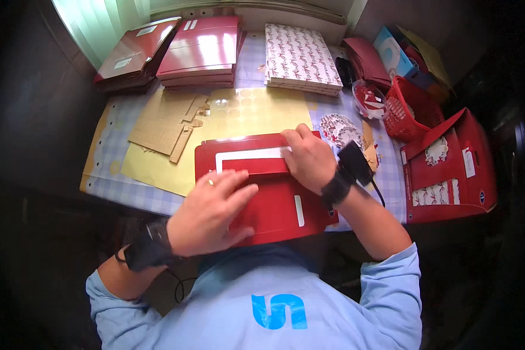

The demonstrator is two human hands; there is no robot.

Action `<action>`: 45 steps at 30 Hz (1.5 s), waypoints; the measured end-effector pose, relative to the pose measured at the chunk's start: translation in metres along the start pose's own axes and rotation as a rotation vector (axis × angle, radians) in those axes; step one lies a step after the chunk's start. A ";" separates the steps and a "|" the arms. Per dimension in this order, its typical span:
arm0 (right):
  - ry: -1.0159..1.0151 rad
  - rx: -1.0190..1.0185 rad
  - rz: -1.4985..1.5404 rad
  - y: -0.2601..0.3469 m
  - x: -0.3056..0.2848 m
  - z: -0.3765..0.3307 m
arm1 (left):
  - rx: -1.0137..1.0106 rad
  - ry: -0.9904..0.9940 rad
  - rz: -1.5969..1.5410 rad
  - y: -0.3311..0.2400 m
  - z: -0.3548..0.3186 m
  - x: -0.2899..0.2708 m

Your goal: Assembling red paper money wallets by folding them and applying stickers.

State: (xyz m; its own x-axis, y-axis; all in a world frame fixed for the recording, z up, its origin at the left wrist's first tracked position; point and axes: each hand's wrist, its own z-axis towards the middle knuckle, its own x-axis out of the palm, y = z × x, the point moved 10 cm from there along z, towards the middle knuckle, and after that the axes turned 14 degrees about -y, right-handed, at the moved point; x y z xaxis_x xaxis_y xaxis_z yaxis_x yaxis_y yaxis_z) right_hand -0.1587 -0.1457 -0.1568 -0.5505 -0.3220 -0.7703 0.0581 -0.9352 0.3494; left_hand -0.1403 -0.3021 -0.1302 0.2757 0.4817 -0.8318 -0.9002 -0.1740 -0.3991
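A flat red cardboard piece point(268, 213) with white cut-out marks lies before me at the near edge of the table, its far part forming a raised flap point(254, 165) with a white L-shaped strip. My right hand point(310, 158) is closed over the flap's far right edge, thumb on the near side. Spread across the left part of the card is my left hand point(213, 209), fingers stretched out with the fingertips by the flap's fold. Both wrists wear black devices. Part of the card is hidden under my hands.
Stacks of red folded boxes point(198, 49) and patterned boards point(300, 57) stand at the back. Brown cardboard pieces point(163, 125) lie on a yellow sheet point(259, 111). Right of me are floral cut-outs point(339, 129), a red basket point(411, 111) and a finished-looking red box point(449, 169).
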 end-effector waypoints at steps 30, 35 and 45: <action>0.497 0.312 0.186 -0.002 0.018 -0.031 | -0.354 0.015 -0.191 0.079 0.021 0.026; 0.373 0.316 0.105 -0.004 0.014 -0.031 | -0.401 -0.042 -0.188 0.086 0.013 0.026; 0.333 0.288 0.177 -0.009 0.012 -0.018 | -0.323 -0.196 -0.147 0.094 0.026 0.019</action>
State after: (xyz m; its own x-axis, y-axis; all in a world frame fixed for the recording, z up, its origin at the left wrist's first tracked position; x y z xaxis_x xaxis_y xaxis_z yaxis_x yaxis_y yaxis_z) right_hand -0.1504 -0.1441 -0.1786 -0.2534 -0.5468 -0.7980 -0.1325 -0.7975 0.5885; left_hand -0.2288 -0.2867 -0.1738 0.2960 0.6711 -0.6797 -0.6952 -0.3366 -0.6351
